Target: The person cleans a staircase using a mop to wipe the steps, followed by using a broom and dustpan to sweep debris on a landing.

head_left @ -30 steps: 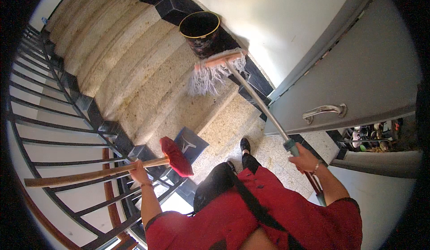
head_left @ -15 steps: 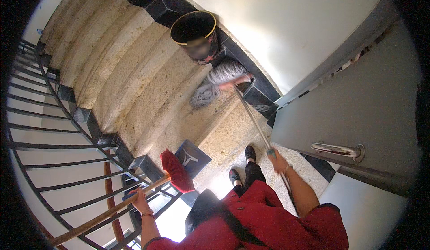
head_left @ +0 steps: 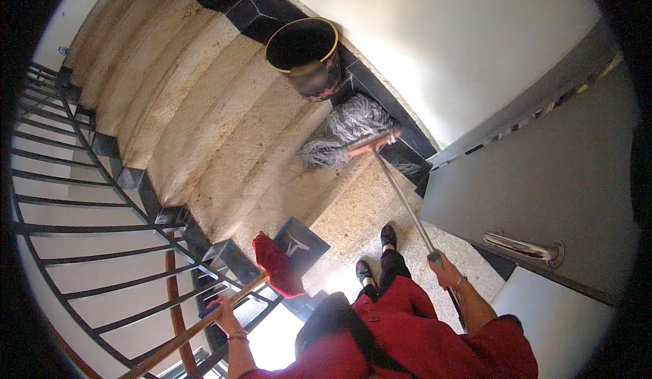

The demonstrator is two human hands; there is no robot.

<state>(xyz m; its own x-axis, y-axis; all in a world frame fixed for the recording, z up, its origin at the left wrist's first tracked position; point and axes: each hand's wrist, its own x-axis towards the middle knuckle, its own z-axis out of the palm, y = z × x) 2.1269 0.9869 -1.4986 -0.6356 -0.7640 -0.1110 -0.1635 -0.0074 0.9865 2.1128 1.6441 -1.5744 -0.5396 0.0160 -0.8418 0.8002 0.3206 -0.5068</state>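
Right now, the right hand [head_left: 447, 274] has its fingers curled snugly around the green grip [head_left: 435, 258] of the mop [head_left: 404, 202], and no gap shows. The mop head [head_left: 370, 142] lies on a low step of the stairs [head_left: 210, 121], by the dark edge [head_left: 404, 155] of the right wall [head_left: 441, 60], on the near side of the bucket [head_left: 333, 77]. I can't tell if its strings [head_left: 356, 117] touch the bucket.

To mop well, I think, press the strings flat and pull them along the step, from the right wall toward the left rail [head_left: 81, 229]. Poke into the corner too. Slow, long pulls seem best, since a big swing might bump the bucket.

The mop's long stick slants from near right to far and a bit left. Its bar sits across the far end, and the strings spread left and far. The left hand [head_left: 226, 318] is wrapped around a wooden broom [head_left: 248, 289]; its red head [head_left: 278, 270] points far and right, beside a blue square thing [head_left: 309, 243].
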